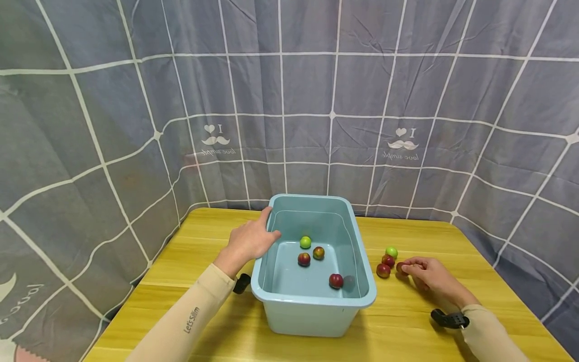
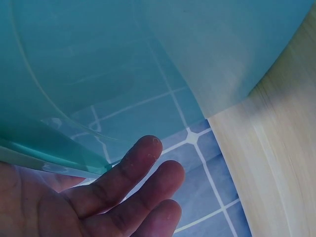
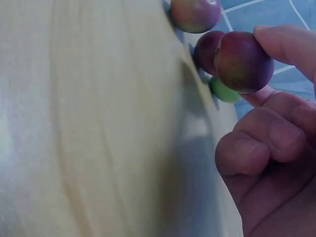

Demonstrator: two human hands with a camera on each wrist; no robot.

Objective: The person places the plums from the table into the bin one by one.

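Dark red, round, smooth fruit, faintly greenish on one side: your right hand pinches it between thumb and forefinger, just beside two reddish round fruits and one bright green round fruit on the yellow wood-grain table. A pale-blue rectangular plastic tub walls off four more fruits. Your left hand rests on its left rim, fingers loosely extended.

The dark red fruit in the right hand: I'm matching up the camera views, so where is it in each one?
Head: the dark red fruit is right of the blue tub, at the right hand's fingertips.
Left wrist: not in this picture.
Right wrist: upper right, held at the fingertips.
Shared landmark: the wooden table, along the right edge in left wrist, filling the left in right wrist.
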